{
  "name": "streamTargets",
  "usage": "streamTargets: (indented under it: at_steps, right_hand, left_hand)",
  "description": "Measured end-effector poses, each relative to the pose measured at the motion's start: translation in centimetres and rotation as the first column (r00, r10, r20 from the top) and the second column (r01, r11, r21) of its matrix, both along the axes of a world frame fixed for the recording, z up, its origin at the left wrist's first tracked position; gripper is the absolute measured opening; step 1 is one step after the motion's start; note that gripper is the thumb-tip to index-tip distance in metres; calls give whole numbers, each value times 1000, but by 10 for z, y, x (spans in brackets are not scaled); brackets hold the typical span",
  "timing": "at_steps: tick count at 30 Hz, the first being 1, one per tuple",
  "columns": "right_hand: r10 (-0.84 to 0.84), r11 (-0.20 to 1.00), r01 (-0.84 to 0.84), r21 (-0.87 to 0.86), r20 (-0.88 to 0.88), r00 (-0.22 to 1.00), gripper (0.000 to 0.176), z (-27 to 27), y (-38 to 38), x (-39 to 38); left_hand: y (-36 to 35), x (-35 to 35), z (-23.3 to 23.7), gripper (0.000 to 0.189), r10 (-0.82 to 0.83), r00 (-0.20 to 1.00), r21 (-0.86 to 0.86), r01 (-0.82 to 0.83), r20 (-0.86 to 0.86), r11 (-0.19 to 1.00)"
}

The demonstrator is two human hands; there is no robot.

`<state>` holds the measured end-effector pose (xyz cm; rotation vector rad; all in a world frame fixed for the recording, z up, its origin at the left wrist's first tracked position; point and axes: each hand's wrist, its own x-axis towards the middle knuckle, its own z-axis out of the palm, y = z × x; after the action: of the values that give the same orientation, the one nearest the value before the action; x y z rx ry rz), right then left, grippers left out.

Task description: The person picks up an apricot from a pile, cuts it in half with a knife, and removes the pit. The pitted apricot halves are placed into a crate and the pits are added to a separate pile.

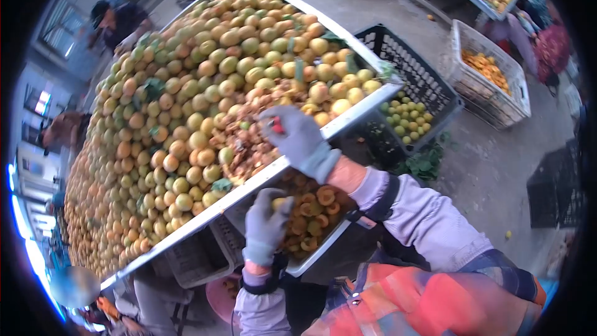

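Fruit (281,203) sits clasped in the left grip (268,219); the right grip (291,135) clutches a red object (277,126).

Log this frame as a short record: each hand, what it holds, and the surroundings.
left hand: gloved, holding a yellowish fruit
right hand: gloved, holding a small red object, beside brown scraps
table: white-rimmed, heaped with round fruit
below table edge: cut fruit
black crate: green fruit
white crate: orange fruit
unclear: what the red object is

The right hand (291,137) holds something red above brown pits (249,140).
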<state>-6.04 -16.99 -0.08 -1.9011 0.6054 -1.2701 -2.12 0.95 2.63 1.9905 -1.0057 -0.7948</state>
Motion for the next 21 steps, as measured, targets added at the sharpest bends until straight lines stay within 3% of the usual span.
streamTargets:
  at_steps: [3, 6, 7, 8, 10, 11, 12, 14, 15, 16, 18, 19, 21]
  right_hand:
    - [24, 989, -15, 144, -60, 998, 24, -3, -5, -1]
    - [118, 934, -67, 351, -125, 985, 24, 11, -4, -8]
    - [127, 922, -68, 381, -133, 983, 27, 15, -3, -9]
    - [137, 920, -78, 383, -129, 982, 27, 20, -2, -10]
    - [251, 739, -224, 635, 48, 967, 28, 29, 0, -12]
    - [281, 629, -319, 708, 175, 943, 27, 31, 1, -13]
    - [285, 627, -326, 708, 181, 941, 27, 36, 2, -12]
    - [282, 480, -403, 779, 298, 912, 25, 45, 5, -15]
    - [310, 436, -446, 782, 335, 890, 26, 35, 4, -14]
    - [311, 436, -446, 781, 335, 890, 26, 32, 5, -13]
    - [380, 449, -440, 778, 280, 882, 26, 28, 7, -11]
    - [391, 482, -414, 772, 234, 890, 26, 36, 12, -12]
    - [413, 519, -401, 755, 189, 891, 26, 34, 15, -13]
  left_hand:
    - [6, 8, -17, 29, -81, 905, -99, 134, 418, 986]
    - [9, 15, -4, 28, 6, 903, -158, 68, 430, 985]
    - [10, 17, 7, 27, 54, 950, -151, -8, 308, 989]
    - [9, 14, 32, 26, 166, 986, -89, -165, 1, 982]
    - [12, 45, 21, 25, 191, 883, -263, -80, 428, 961]
    - [12, 65, 16, 25, 258, 911, -337, -144, 323, 930]
    - [12, 86, 11, 26, 313, 926, -400, -211, 210, 892]
    - [5, 127, 0, 29, 386, 905, -395, -293, 179, 871]
    - [4, 152, -10, 35, 363, 852, -328, -244, 377, 913]
    - [-1, 159, -5, 35, 364, 852, -329, -244, 376, 912]
    - [-14, 166, 7, 46, 136, 635, 125, -349, 760, 929]
    - [-22, 167, 14, 46, 136, 637, 126, -349, 759, 929]
    - [-35, 168, 23, 53, -66, 629, 395, -399, 774, 828]
